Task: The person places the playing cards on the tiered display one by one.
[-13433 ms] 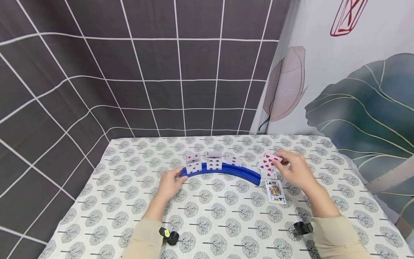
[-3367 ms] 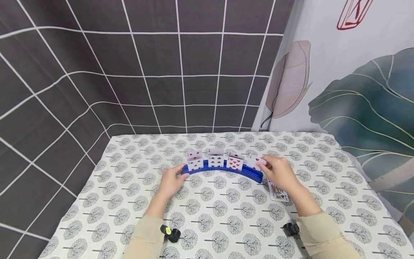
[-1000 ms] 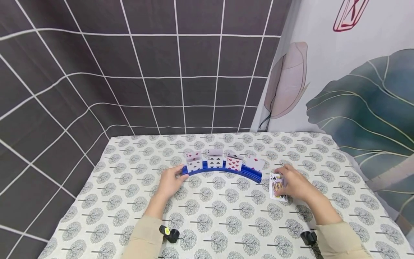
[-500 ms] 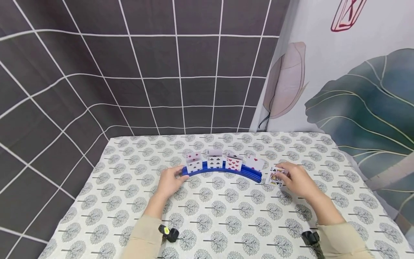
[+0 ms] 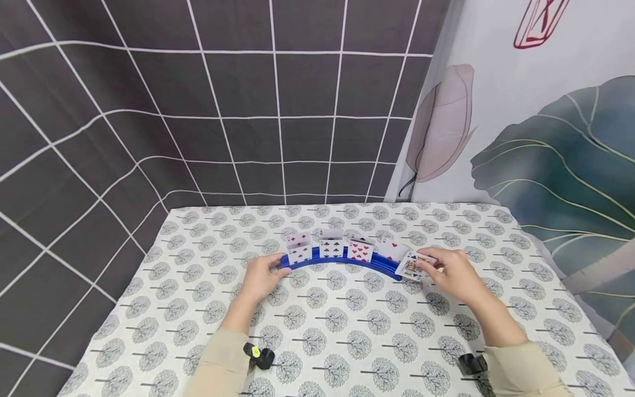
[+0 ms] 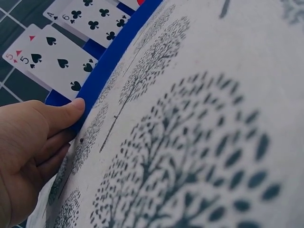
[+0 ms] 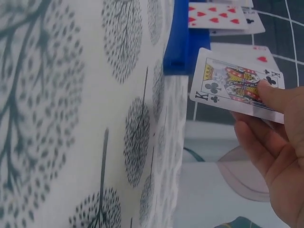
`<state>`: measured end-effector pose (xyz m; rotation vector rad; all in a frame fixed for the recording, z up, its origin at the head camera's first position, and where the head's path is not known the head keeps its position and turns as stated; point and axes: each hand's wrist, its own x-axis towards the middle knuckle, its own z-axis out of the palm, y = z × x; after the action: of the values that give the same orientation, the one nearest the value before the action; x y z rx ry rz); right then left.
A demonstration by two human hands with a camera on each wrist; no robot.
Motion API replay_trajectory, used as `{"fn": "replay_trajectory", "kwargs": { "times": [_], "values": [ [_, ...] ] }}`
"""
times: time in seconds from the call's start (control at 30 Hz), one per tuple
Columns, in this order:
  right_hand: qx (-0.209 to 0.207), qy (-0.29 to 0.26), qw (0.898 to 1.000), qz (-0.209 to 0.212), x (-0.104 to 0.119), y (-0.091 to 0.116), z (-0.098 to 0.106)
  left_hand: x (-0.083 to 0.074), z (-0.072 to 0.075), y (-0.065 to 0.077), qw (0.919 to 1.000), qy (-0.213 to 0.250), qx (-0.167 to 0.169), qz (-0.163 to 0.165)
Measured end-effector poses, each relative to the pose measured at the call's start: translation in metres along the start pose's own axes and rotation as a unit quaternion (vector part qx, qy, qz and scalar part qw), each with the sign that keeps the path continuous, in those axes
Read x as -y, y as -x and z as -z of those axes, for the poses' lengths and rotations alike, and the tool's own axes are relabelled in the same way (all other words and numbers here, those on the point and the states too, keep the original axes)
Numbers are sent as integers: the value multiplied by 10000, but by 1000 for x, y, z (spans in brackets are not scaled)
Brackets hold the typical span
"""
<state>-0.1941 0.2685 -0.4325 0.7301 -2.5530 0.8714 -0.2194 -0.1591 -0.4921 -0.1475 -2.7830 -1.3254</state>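
Observation:
A curved blue card holder (image 5: 383, 266) stands on the table. My left hand (image 5: 259, 280) grips its left end, thumb on the front edge. My right hand (image 5: 453, 273) pinches a king of clubs (image 7: 237, 88) between thumb and fingers, tilted, at the holder's right end. In front stand a five of spades (image 6: 61, 61), a six of clubs (image 5: 331, 248) and a hearts card (image 5: 360, 251). Behind them are a five of diamonds (image 5: 297, 239), an ace (image 5: 331, 234) and a card with a black club (image 7: 251, 21). Farther right, another hearts card (image 5: 391, 249) is partly covered by the king.
A white cloth with a tree print covers the table (image 5: 337, 342). Behind it hangs a dark curtain (image 5: 307, 138) with white grid lines. To the right is a pale curtain (image 5: 501, 138) with leaf shapes. Each wrist bears a small black camera (image 5: 260, 357).
The hearts card once in my right hand stands in the front row; another hearts card was added at the right. My right hand then lifted the king from the table and moved left.

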Motion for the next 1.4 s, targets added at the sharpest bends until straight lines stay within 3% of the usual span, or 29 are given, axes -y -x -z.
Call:
{"fn": "replay_trajectory", "kwargs": {
  "times": [0.3, 0.57, 1.0, 1.4],
  "values": [
    [-31, 290, 9995, 112, 13, -5, -13, 0, 1, 0, 10000, 61, 45, 25],
    [-294, 753, 9952, 547, 19, -11, -27, 0, 0, 1, 9999, 107, -4, -43],
    [43, 1016, 9947, 115, 30, -16, -34, -2, -2, 3, 9998, 205, 10, -40],
    [212, 661, 9971, -323, 30, -12, -36, -1, -5, 2, 9997, 207, 37, -106]
  ]
}}
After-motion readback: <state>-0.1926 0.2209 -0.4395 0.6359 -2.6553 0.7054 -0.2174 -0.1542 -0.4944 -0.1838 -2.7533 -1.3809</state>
